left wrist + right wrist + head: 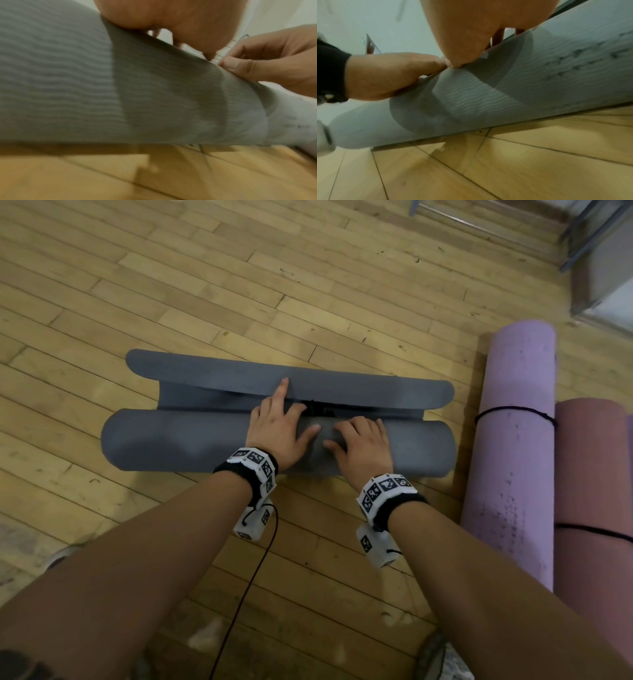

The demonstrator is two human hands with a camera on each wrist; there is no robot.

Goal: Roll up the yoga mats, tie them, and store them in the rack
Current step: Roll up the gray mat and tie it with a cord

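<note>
A grey yoga mat point(191, 443) lies across the wooden floor, rolled up nearly to its end. Its last flap point(342, 385) curls up on the far side. My left hand point(277, 426) rests on the middle of the roll, with the index finger stretched onto the flap. My right hand point(363, 443) sits beside it, fingers curled over the top of the roll. A black cord point(313, 405) shows in the gap behind the hands. The wrist views show the ribbed mat point(85, 81) point(539, 81) close up, with the two thumbs meeting on it.
A lilac rolled mat point(513, 457) tied with black cord lies to the right, a dusky pink one point(592, 508) beside it. A metal frame point(596, 234) stands at the far right corner. A thin black cable point(253, 577) hangs from my left wrist.
</note>
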